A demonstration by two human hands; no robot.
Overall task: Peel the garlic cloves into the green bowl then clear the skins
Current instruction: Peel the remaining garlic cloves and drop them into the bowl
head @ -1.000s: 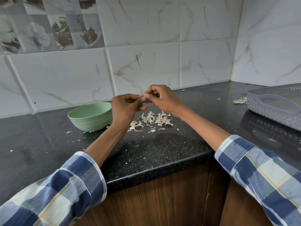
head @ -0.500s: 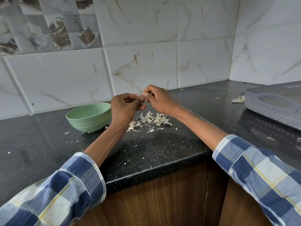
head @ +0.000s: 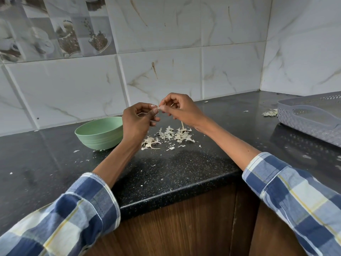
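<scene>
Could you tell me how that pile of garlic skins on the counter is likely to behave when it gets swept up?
The garlic skins look thin and curled, so probably very light and apt to scatter. Tiny flecks already dot the black counter, so some will likely cling or escape a sweeping hand.

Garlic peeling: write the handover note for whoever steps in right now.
Left hand: fingers curled, pinching a garlic clove at its tips, above the counter.
Right hand: pinches the same clove from the other side, working at its skin.
Green bowl: on the black counter, just left of the left hand; its contents are hidden by its wall.
Skins: loose pile on the counter below the hands, flakes scattered around; a smaller clump lies by the grey basket.
Done: a good deal of peeling, judging by the pile.
Left: finish this clove, drop it in the bowl, clear the skins.
</scene>
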